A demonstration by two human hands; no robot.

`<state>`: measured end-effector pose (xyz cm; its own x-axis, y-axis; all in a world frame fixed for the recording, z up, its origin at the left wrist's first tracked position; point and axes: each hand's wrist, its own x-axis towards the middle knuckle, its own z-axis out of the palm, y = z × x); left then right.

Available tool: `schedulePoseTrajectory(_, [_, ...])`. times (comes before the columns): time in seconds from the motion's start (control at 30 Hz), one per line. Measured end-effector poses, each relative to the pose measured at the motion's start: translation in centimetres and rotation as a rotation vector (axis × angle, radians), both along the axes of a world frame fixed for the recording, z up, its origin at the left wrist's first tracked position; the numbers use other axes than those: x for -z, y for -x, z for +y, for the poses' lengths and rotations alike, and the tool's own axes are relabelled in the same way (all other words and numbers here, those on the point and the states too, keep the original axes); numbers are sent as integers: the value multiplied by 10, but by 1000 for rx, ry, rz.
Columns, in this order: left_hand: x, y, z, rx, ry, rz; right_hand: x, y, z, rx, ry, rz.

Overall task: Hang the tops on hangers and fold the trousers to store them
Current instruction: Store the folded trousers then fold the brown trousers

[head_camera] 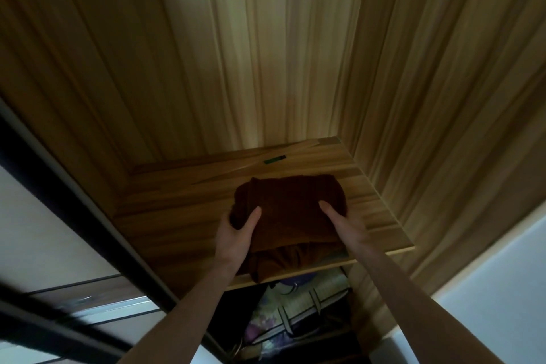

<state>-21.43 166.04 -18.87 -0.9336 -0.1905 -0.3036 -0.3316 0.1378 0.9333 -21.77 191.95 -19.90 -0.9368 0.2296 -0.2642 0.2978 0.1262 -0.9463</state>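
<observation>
Trousers, dark brown and folded into a thick soft bundle [288,216], lie on the pale striped wooden shelf [177,216] inside the wardrobe, with their near edge drooping over the shelf's front lip. I have both hands on them. My left hand [236,233] grips the bundle's left near corner, thumb on top and the other fingers curled under the cloth where I cannot see them. My right hand [344,223] presses on the right side, thumb straight along the top; its other fingers are hidden past the fabric, so I cannot tell how they lie.

What matters for the coming push is that the bundle sits straight ahead of my fingers, its long axis running left to right across the shelf, parallel to the front edge. Free board lies behind it, up to the small green strip [274,159] near the back panel. Both hands are about equally near, one at each end, so I judge an even shove forward would carry the overhanging edge onto the board without skewing it.

Below the shelf, a flowered fabric bag [295,316] shows.
</observation>
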Motion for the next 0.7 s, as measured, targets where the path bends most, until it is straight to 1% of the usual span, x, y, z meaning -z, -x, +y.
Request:
schedulePoseTrajectory(0.03, [-1, 1, -1, -3, 106, 35, -3, -1, 0, -2, -105, 32])
schedulePoseTrajectory(0.07, [-2, 1, -1, -14, 259, 106, -7, -2, -1, 16, -258, 85])
schedulePoseTrajectory(0.13, [-6, 0, 6, -28, 569, 341, -13, -5, -5, 83, -605, 293])
schedulePoseTrajectory(0.17, [-8, 0, 13, 1, 666, 464, -16, -7, -11, 78, -729, 422])
schedulePoseTrajectory(0.2, [-9, 0, 21, 59, 736, 543, -17, -7, -17, 26, -814, 510])
schedulePoseTrajectory(0.23, [-9, 0, 28, 127, 796, 579, -16, -6, -22, -54, -882, 552])
schedulePoseTrajectory(0.27, [-7, 0, 34, 193, 857, 575, -13, -6, -26, -139, -931, 551])
schedulePoseTrajectory(0.33, [0, 1, 37, 287, 968, 526, 0, -6, -27, -237, -956, 491])
schedulePoseTrajectory(0.47, [22, 0, 30, 355, 1083, 520, 27, -11, -26, -212, -949, 468])
schedulePoseTrajectory(0.57, [30, 2, 33, 343, 1088, 501, 34, -7, -27, -212, -966, 445])
schedulePoseTrajectory(0.7, [29, 8, 30, 370, 1069, 481, 29, -4, -24, -258, -961, 408])
